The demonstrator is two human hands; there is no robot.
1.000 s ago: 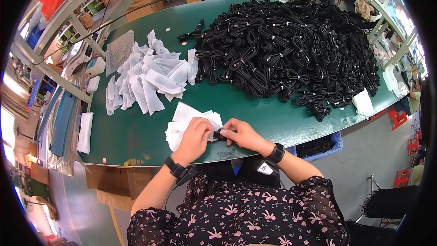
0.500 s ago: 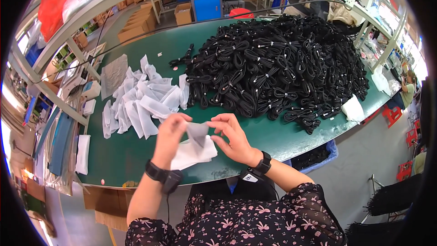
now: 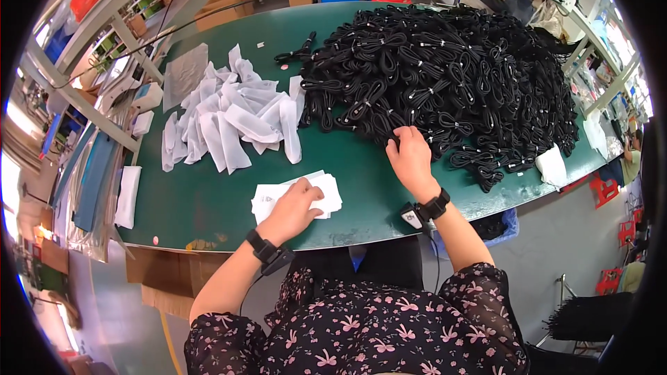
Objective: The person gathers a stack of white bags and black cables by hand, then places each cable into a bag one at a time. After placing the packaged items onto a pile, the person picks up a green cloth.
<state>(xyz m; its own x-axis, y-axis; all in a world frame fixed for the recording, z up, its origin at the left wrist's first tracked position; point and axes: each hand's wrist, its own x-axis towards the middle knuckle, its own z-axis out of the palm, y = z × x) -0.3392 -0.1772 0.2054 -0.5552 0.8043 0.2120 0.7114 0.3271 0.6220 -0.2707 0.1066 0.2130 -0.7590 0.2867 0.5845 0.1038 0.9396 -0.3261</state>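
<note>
We look down at a green tabletop from above our own two arms. Our left hand rests at about 7 o'clock, palm down on a small stack of flat white bags near the front edge; its fingers lie curled over the stack, pressing it rather than gripping. Our right hand reaches forward toward 1 o'clock to the near edge of a large heap of black coiled cables, which fills the tabletop from 12 to 3 o'clock. Its fingers are bent down into the heap and touch a coil there; we cannot tell whether they are closed on it. Each wrist wears a black band. At 10 o'clock lies a loose pile of filled white pouches, well apart from both hands. Near the right edge, a single white bag rests beside the heap.
</note>
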